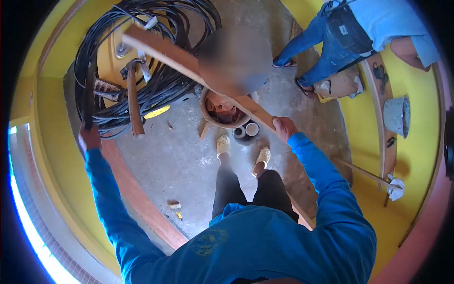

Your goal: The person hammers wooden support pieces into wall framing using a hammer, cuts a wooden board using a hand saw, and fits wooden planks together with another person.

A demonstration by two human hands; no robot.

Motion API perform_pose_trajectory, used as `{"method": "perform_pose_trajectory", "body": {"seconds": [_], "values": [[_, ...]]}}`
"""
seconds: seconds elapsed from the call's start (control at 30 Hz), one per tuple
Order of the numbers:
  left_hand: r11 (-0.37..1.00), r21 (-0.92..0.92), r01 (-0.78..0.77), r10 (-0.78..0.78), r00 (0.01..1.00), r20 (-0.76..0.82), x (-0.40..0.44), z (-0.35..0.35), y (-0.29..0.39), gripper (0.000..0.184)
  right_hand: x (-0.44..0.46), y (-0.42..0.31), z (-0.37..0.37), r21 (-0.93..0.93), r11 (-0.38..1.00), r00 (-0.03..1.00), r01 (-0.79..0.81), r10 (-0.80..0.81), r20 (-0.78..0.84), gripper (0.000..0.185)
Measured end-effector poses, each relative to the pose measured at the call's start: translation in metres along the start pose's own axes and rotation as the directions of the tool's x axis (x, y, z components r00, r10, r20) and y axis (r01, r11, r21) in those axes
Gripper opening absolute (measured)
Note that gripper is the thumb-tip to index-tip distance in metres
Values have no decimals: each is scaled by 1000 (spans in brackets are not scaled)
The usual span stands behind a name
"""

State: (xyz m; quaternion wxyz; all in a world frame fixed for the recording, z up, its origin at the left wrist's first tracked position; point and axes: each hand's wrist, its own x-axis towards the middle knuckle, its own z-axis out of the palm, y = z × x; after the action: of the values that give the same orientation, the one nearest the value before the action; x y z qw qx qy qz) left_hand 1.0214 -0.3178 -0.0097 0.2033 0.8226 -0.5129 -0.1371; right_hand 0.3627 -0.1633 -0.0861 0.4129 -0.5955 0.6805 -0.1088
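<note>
My right hand (pixel 285 129) is wrapped round the near end of a long wooden plank (pixel 165 53), which slants away to the upper left over a round container (pixel 206 110). At the left, my left hand (pixel 90 137) is closed on the lower end of a dark, long tool (pixel 89 102), whose kind I cannot make out. Beside that tool lies a large coil of black cable (pixel 165 87). A hammer (pixel 133 94) with a wooden handle rests on the coil's near side, between my hands.
Another person (pixel 347 35) stands at the upper right, near a bag (pixel 339 84). A grey bucket (pixel 396 116) is by the yellow wall. White cups (pixel 252 128) stand before my feet. A brush (pixel 175 205) lies on the floor. A blurred disc covers part of the view.
</note>
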Motion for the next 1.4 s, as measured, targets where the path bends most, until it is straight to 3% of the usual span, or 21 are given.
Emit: {"method": "perform_pose_trajectory", "body": {"seconds": [0.03,0.07,0.13,0.17,0.2,0.3,0.37,0.43,0.47,0.5,0.53,0.57,0.73,0.8,0.87,0.93,1.0,1.17,1.2,1.37,1.4], "values": [[985,-55,166,-164,985,48,-38,-36,39,32,3,17,10,-44,999,1000,-10,10,0,49],[996,-90,-26,22,998,-52,-42,-54,-18,27,5,37,20,-84,996,1000,-22,22,-2,48],[975,-205,90,-105,992,-64,-123,-101,22,25,10,74,39,-127,990,999,-52,53,1,48],[997,-76,-17,2,981,-196,-158,-115,33,29,10,93,47,-134,988,997,-71,73,13,48],[978,-94,-187,146,932,-330,-195,-115,62,22,8,110,55,-143,986,995,-88,93,27,48],[935,-350,-64,17,991,-135,-283,-112,86,22,8,160,75,-143,978,987,-152,157,30,49],[868,-493,54,-55,998,11,-337,-98,100,23,17,197,91,-202,974,995,-98,102,8,47],[920,-354,171,-106,975,196,-386,-54,133,23,22,216,94,-199,976,996,-89,86,-24,47],[922,-382,-58,179,940,291,-407,-25,159,20,24,204,81,-171,980,995,-97,92,-41,49],[933,-356,52,88,926,367,-433,-4,173,21,23,200,76,-141,985,994,-101,94,-52,50],[958,-282,-50,200,820,536,-438,7,189,48,19,207,78,-121,987,992,-106,96,-83,48],[948,-317,23,180,783,595,-456,21,196,43,15,211,72,-141,986,994,-87,78,-72,46],[955,-296,-27,217,742,634,-502,28,231,44,-48,232,55,-211,977,998,-21,33,53,45],[953,-290,-89,250,769,588,-504,27,241,48,-48,239,63,-185,983,999,5,4,48,46],[969,-216,-118,225,783,580,-509,22,242,56,-55,232,72,-76,997,998,33,-30,47,47],[985,-144,-100,167,783,599,-515,22,232,57,-50,209,88,-120,988,980,-98,117,161,47],[997,-60,-51,77,777,625,-521,23,230,53,-45,180,105,-23,1000,983,-13,17,183,47],[994,-7,-109,95,827,554,-528,29,195,44,-29,83,141,54,995,961,89,-100,256,52],[993,-2,-119,101,836,539,-529,28,185,43,-22,76,157,39,995,926,87,-95,364,57],[985,-15,-170,151,829,538,-551,24,115,51,-42,25,205,-65,997,921,-31,54,386,65],[980,-20,-197,174,808,563,-556,25,100,61,-47,18,216,-63,997,926,-38,59,373,65]]}}
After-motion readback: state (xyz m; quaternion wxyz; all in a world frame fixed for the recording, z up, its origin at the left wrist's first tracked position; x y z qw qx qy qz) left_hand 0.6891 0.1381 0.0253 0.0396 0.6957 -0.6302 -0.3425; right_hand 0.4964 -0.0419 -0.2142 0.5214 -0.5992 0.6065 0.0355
